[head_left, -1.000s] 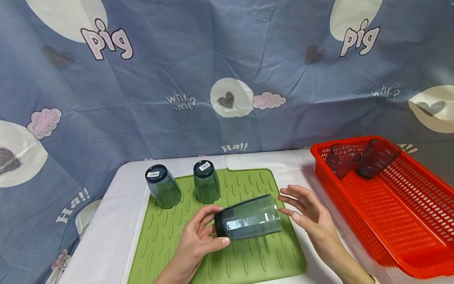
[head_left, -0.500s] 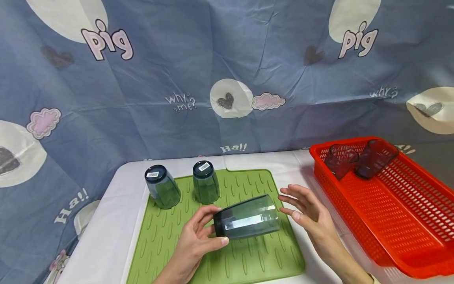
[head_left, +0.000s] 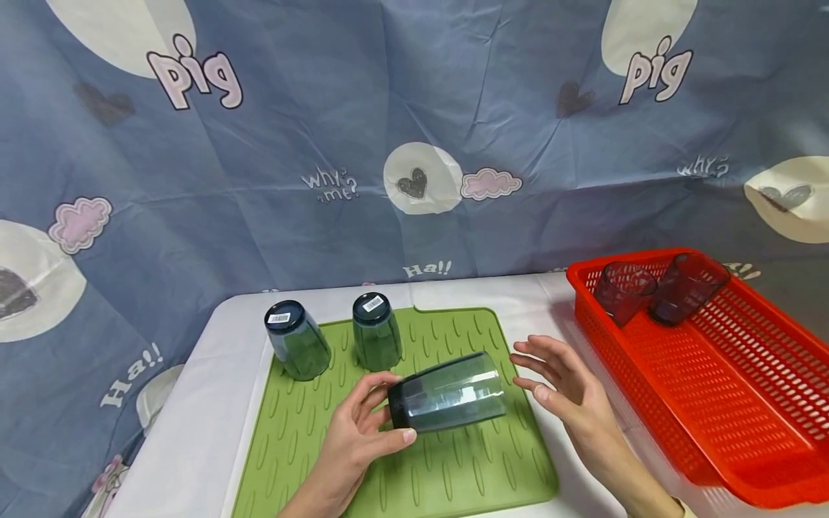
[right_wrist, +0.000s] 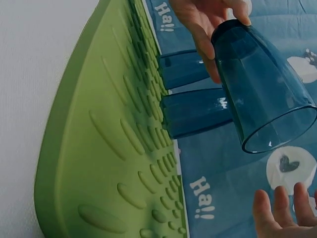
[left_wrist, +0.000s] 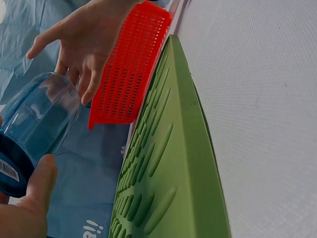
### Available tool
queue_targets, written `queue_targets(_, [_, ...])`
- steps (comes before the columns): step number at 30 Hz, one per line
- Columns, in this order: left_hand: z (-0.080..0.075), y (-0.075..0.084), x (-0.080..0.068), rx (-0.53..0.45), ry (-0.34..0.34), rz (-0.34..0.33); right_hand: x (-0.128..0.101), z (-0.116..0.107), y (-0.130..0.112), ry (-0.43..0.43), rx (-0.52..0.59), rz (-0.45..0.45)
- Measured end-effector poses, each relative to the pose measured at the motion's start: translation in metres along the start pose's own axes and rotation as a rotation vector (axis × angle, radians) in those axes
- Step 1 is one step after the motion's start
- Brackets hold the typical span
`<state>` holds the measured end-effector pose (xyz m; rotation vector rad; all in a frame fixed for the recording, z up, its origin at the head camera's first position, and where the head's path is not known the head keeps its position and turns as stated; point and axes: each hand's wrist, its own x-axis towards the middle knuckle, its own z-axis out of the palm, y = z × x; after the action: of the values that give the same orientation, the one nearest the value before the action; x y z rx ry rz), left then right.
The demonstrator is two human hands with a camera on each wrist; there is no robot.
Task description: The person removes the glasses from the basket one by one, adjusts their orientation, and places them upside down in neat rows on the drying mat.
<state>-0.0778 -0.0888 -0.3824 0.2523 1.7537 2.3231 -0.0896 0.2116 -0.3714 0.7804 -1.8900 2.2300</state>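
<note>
A tinted blue-green drinking glass (head_left: 450,394) lies nearly sideways in the air above the green ridged mat (head_left: 291,460). My left hand (head_left: 359,439) grips it around its dark base, thumb on the near side, and the glass's mouth points right. Past that mouth, my right hand (head_left: 573,403) hovers with fingers spread and holds nothing; a small gap separates it from the rim. In the left wrist view a barcode label (left_wrist: 9,171) shows on the glass's base. Two matching glasses, one at the left (head_left: 299,342) and one beside it (head_left: 377,333), stand upside down on the mat.
To the right, a red perforated plastic basket (head_left: 654,403) holds two tilted glasses, one (head_left: 624,291) left of the other (head_left: 689,288). A white cloth (head_left: 188,432) covers the table. Behind it hangs a blue printed curtain (head_left: 324,108).
The held glass has shifted slightly left and up, with its mouth end farther from my right hand. Both hands keep nearly the same place and shape.
</note>
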Motion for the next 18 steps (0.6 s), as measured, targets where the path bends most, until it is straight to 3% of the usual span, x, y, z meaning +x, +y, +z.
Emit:
queue_targets(10, [-0.002,0.001,0.002,0.018,0.048,0.015,0.002,-0.008,0.007,-0.02,-0.053,-0.086])
queue_targets(18, [-0.004,0.001,0.004,0.06,0.08,0.017,0.004,-0.017,0.011,0.008,-0.181,-0.047])
